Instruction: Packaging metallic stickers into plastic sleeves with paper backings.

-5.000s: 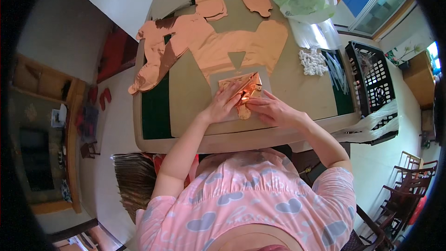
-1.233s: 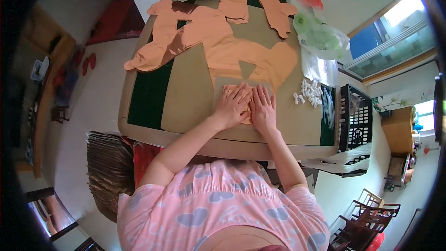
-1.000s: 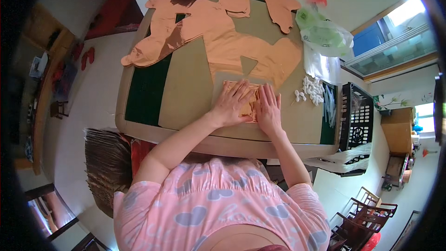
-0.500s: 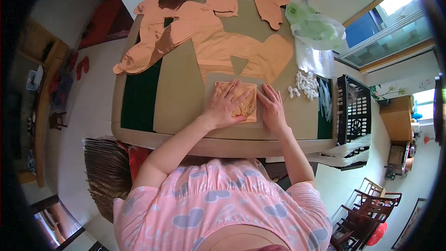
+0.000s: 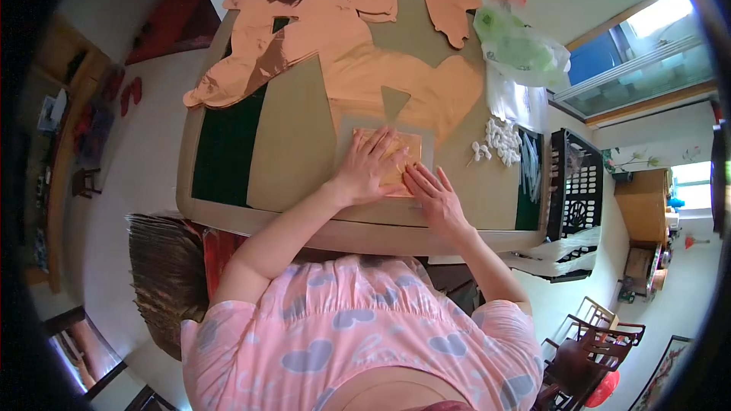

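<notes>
A shiny copper-coloured square sheet [image 5: 403,144] lies on a grey board [image 5: 425,141] near the table's front edge. My left hand [image 5: 367,169] lies flat on the sheet with fingers spread, pressing it down. My right hand [image 5: 430,196] rests flat just to the right, at the sheet's lower right corner, fingers stretched out. Neither hand grips anything.
Large copper-coloured foil cut-outs [image 5: 320,38] cover the back of the table [image 5: 221,160]. A green plastic bag [image 5: 521,49], small white pieces [image 5: 499,141] and a black basket [image 5: 575,183] are at the right. A woven stool [image 5: 164,274] stands at lower left.
Five seconds ago both hands lifted and folded the sheet; since then it was laid flat. In the last second my hands slid over it, the right moving to its lower right corner.
</notes>
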`<state>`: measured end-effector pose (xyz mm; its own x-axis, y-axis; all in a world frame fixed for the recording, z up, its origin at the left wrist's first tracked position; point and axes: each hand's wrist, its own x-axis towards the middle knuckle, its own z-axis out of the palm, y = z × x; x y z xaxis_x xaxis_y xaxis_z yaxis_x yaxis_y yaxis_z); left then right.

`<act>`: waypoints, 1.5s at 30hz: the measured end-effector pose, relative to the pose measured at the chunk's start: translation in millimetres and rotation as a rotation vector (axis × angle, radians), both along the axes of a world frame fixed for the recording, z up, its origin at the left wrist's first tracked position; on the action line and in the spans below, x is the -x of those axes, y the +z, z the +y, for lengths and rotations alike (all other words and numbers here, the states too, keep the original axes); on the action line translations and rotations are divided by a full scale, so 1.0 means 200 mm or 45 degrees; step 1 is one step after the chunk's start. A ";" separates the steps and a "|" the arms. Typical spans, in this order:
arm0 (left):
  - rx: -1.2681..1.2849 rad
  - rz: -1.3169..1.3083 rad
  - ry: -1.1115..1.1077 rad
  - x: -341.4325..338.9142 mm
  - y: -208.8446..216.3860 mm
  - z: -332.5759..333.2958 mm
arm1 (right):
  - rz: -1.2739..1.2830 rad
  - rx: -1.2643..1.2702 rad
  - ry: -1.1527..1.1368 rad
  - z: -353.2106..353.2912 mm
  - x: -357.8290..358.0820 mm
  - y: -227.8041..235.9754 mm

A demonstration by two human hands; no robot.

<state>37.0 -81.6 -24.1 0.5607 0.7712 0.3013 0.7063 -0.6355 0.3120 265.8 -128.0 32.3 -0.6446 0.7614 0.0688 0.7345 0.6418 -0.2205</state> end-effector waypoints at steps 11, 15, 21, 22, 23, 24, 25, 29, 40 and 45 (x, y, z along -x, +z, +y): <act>0.040 -0.019 -0.054 -0.01 0.04 0.03 | -0.104 0.052 -0.056 -0.19 -0.11 0.02; 0.099 0.088 -0.017 0.02 0.07 0.02 | 0.128 -0.050 -0.061 0.00 -0.38 -0.03; 0.104 0.145 -0.010 0.01 0.10 0.00 | 0.389 -0.454 -0.951 0.89 -0.89 -0.04; 0.102 0.143 -0.015 0.01 0.08 0.00 | 0.275 -0.581 -1.081 0.97 -0.98 -0.11; 0.075 0.130 -0.038 -0.02 0.07 0.02 | 0.175 -0.343 -1.123 1.02 -1.16 -0.21; 0.086 0.117 -0.072 -0.05 0.06 0.03 | 0.078 -0.097 -1.151 1.07 -1.29 -0.27; 0.123 0.140 -0.016 0.01 0.04 0.00 | -0.294 -0.177 -0.963 1.12 -1.06 -0.26; 0.159 0.133 0.007 0.02 0.07 -0.02 | 0.128 -0.314 -1.221 1.18 -0.92 -0.25; 0.105 0.038 0.007 0.03 0.02 -0.02 | 0.652 0.005 -1.257 1.28 -1.02 -0.26; 0.150 0.039 -0.058 -0.01 0.04 0.02 | 0.182 -0.477 -1.096 1.18 -1.07 -0.15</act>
<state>38.4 -77.0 -16.6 0.6038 0.7735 0.1928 0.6875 -0.6277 0.3652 478.8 108.8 2.8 0.1615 0.8833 0.4401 0.9702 -0.0605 -0.2346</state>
